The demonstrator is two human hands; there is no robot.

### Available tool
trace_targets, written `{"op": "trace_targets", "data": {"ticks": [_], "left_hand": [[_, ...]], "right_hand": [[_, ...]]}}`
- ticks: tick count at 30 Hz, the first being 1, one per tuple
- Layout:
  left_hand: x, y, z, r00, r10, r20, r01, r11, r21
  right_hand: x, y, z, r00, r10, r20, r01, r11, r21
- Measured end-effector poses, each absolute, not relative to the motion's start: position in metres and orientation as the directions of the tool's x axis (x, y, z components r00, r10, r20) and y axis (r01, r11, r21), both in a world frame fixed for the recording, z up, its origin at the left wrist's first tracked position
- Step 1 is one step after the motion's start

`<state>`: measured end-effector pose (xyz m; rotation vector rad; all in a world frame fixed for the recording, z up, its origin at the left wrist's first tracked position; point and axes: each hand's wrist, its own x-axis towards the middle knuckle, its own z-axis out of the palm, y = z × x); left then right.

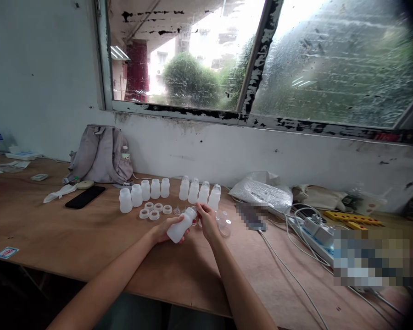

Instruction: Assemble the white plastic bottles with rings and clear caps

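My left hand [163, 230] is wrapped round a frosted white baby bottle [180, 228], tilted with its neck up to the right. At that neck, the fingers of my right hand [207, 217] are pinched together; what lies between them is too small to tell. Behind on the left stands a row of several open bottles [145, 190]. Several bottles with clear caps [193, 191] are lined up behind my right hand. White collar rings [154, 217] lie between the open bottles and my left hand, with a clear nipple [176, 211] beside them. Clear domed caps [225, 230] rest right of my right hand.
A black phone [86, 197] and a grey backpack [101, 156] are on the left of the wooden table [106, 243]. To the right lie a plastic-wrapped package [261, 191], a power strip [313, 236] and a white cable [289, 270]. Blurred patches hide some items there.
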<state>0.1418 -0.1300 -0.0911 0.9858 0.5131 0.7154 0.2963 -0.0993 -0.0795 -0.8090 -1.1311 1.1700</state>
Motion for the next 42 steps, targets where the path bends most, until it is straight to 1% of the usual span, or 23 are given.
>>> {"op": "trace_targets", "data": {"ticks": [3, 5, 7, 9, 10, 12, 14, 16, 18, 20, 22, 25, 28, 30, 32, 35, 39, 42], "left_hand": [[0.142, -0.129, -0.092, 0.664, 0.740, -0.108, -0.303, 0.398, 0.866], [0.143, -0.129, -0.091, 0.632, 0.769, -0.096, -0.324, 0.374, 0.869], [0.145, -0.129, -0.088, 0.545, 0.838, 0.006, -0.371, 0.235, 0.898], [0.145, -0.128, -0.083, 0.393, 0.906, 0.158, -0.376, 0.002, 0.927], [0.144, -0.126, -0.079, 0.302, 0.926, 0.227, -0.351, -0.114, 0.929], [0.139, -0.120, -0.072, 0.143, 0.934, 0.327, -0.259, -0.284, 0.923], [0.130, -0.111, -0.063, 0.060, 0.911, 0.408, -0.130, -0.398, 0.908], [0.119, -0.097, -0.055, 0.060, 0.867, 0.495, 0.064, -0.498, 0.865], [0.110, -0.081, -0.047, 0.081, 0.813, 0.577, 0.295, -0.572, 0.765], [0.105, -0.063, -0.040, 0.096, 0.779, 0.620, 0.480, -0.582, 0.657], [0.103, -0.046, -0.036, 0.083, 0.776, 0.625, 0.601, -0.539, 0.590], [0.107, -0.024, -0.035, 0.064, 0.791, 0.608, 0.684, -0.478, 0.550], [0.113, -0.007, -0.037, 0.071, 0.805, 0.590, 0.740, -0.438, 0.510], [0.115, 0.003, -0.039, 0.083, 0.816, 0.573, 0.794, -0.401, 0.456], [0.118, 0.010, -0.043, 0.097, 0.827, 0.554, 0.847, -0.360, 0.390], [0.122, 0.019, -0.050, 0.110, 0.842, 0.528, 0.909, -0.300, 0.290], [0.125, 0.027, -0.059, 0.117, 0.855, 0.506, 0.954, -0.238, 0.181], [0.124, 0.030, -0.062, 0.116, 0.863, 0.492, 0.972, -0.201, 0.124]], "right_hand": [[0.299, -0.096, -0.081, 0.016, 0.967, 0.253, -0.305, 0.246, -0.920], [0.301, -0.093, -0.082, 0.075, 0.958, 0.277, -0.322, 0.286, -0.903], [0.304, -0.090, -0.083, 0.146, 0.945, 0.291, -0.321, 0.324, -0.890], [0.306, -0.089, -0.084, 0.197, 0.932, 0.303, -0.298, 0.351, -0.888], [0.307, -0.088, -0.084, 0.212, 0.927, 0.311, -0.279, 0.362, -0.889], [0.307, -0.089, -0.085, 0.218, 0.919, 0.330, -0.233, 0.377, -0.896], [0.304, -0.091, -0.085, 0.184, 0.918, 0.352, -0.168, 0.382, -0.909], [0.299, -0.094, -0.086, 0.099, 0.908, 0.408, -0.047, 0.413, -0.909], [0.294, -0.098, -0.088, -0.017, 0.875, 0.483, 0.133, 0.481, -0.867], [0.288, -0.101, -0.091, -0.149, 0.834, 0.532, 0.313, 0.550, -0.774], [0.284, -0.105, -0.095, -0.273, 0.804, 0.528, 0.431, 0.593, -0.680], [0.281, -0.112, -0.100, -0.398, 0.775, 0.492, 0.528, 0.631, -0.568], [0.280, -0.119, -0.102, -0.442, 0.790, 0.425, 0.651, 0.608, -0.455], [0.278, -0.123, -0.103, -0.458, 0.815, 0.354, 0.726, 0.573, -0.380], [0.276, -0.124, -0.104, -0.468, 0.832, 0.299, 0.769, 0.550, -0.326], [0.273, -0.124, -0.106, -0.479, 0.833, 0.277, 0.787, 0.548, -0.285], [0.272, -0.122, -0.108, -0.496, 0.817, 0.295, 0.780, 0.568, -0.263], [0.271, -0.122, -0.108, -0.490, 0.822, 0.290, 0.783, 0.561, -0.267]]}}
